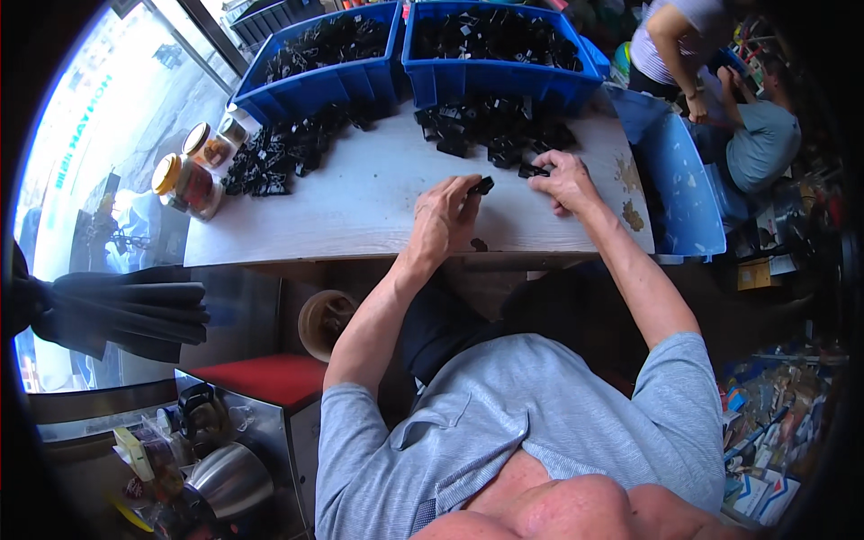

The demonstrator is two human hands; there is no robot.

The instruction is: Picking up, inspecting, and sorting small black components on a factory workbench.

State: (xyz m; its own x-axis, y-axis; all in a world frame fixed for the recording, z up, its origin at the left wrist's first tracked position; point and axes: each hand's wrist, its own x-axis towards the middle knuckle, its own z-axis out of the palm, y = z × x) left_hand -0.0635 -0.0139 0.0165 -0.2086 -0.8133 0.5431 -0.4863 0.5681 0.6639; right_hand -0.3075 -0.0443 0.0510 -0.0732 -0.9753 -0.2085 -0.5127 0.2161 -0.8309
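Over the front part of the pale wooden table [351, 202], my left hand [440, 209] is closed round a small black piece [483, 186] that sticks out past the fingertips. My right hand [569, 183], to its right, pinches another black piece [531, 170] between thumb and fingers at the near edge of a heap of black pieces [481, 130]. A second heap of similar black pieces [279, 153] lies on the table's left side. The pieces look small and angular; their exact kind is too small to tell.
Two blue bins, one left [319, 90] and one right [504, 81], stand at the back, filled with black pieces. Lidded jars [191, 187] sit at the left edge. Beyond the right edge are a blue tub [679, 175] and two other people. A red-topped cabinet [261, 364] stands lower left.
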